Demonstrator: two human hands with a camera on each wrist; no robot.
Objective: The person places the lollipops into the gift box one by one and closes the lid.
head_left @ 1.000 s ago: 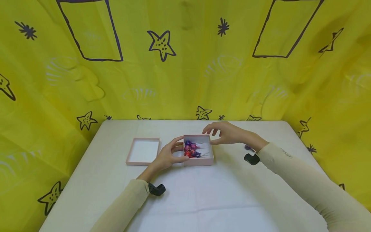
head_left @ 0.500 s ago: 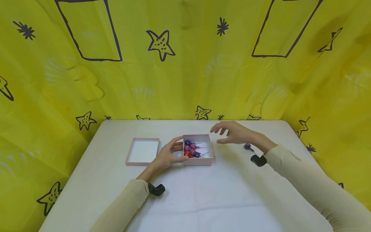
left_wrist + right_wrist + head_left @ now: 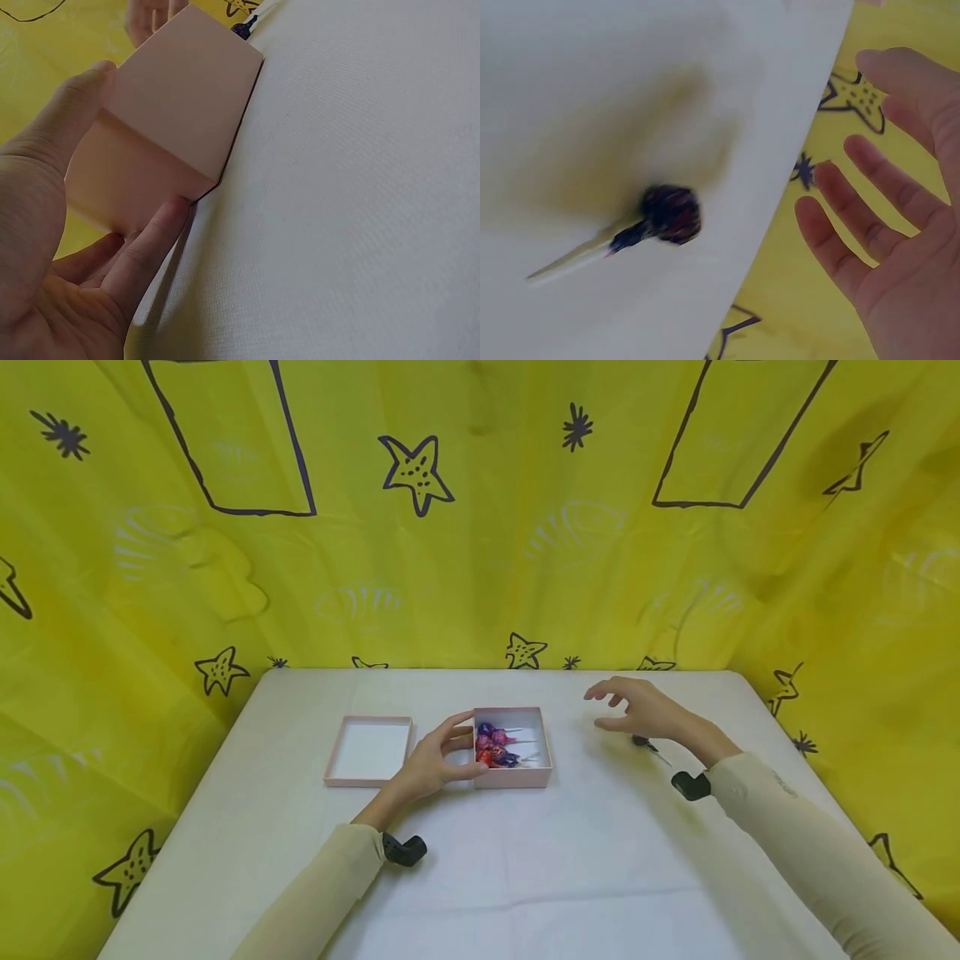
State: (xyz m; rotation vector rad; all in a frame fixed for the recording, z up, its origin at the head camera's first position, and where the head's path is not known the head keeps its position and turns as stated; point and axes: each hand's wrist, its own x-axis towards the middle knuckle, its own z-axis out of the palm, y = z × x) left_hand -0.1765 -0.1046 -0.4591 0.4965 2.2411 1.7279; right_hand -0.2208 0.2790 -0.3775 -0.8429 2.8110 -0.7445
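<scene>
A pink box (image 3: 512,778) with a white inside stands on the table, holding several wrapped lollipops (image 3: 495,748) with their sticks to the right. My left hand (image 3: 431,765) holds the box at its left side; in the left wrist view the thumb (image 3: 71,105) lies along one wall and the fingers touch the adjoining one. To the right of the box, my right hand (image 3: 651,710) hovers with loosely bent, parted fingers and holds nothing. A single dark-wrapped lollipop (image 3: 673,215) lies on the table below it, its head partly hidden by the hand in the head view.
Left of the box lies a shallow pink-rimmed lid (image 3: 369,750), white inside up. The table (image 3: 510,868) wears a white cloth with a crease near the front. A yellow patterned curtain (image 3: 480,568) hangs behind it and at both sides.
My right hand has moved away from the box's right edge, rightward to near the single lollipop, now more in view. My left hand and the box have stayed in place.
</scene>
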